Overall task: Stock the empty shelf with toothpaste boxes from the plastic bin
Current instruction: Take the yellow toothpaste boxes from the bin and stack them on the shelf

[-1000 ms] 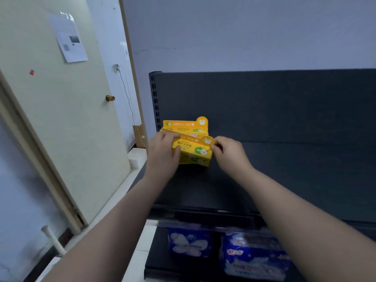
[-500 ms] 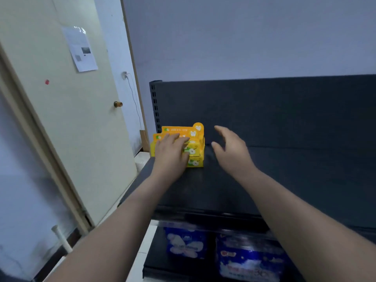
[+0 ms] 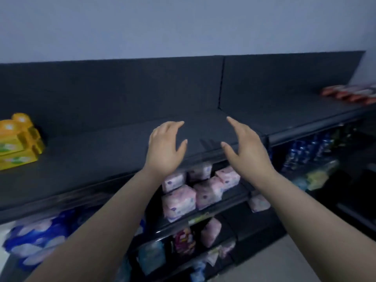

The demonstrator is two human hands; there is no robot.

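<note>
A stack of yellow toothpaste boxes [image 3: 18, 141] stands at the far left of the dark top shelf [image 3: 105, 151]. My left hand [image 3: 165, 148] and my right hand [image 3: 247, 145] hover over the shelf's front edge near the middle, both empty, fingers loosely spread and palms facing each other. Both hands are well to the right of the boxes. The plastic bin is not in view.
Red and white packs [image 3: 352, 93] lie at the far right of the top shelf. Below are pink soft packs [image 3: 195, 192], blue and white packs [image 3: 38, 241] at the lower left and dark blue items [image 3: 305, 153] at the right. Light floor [image 3: 268, 267] shows at the bottom.
Both hands have let go of the yellow boxes and pulled away. The view has swung to the right, so the boxes now sit at the left edge.
</note>
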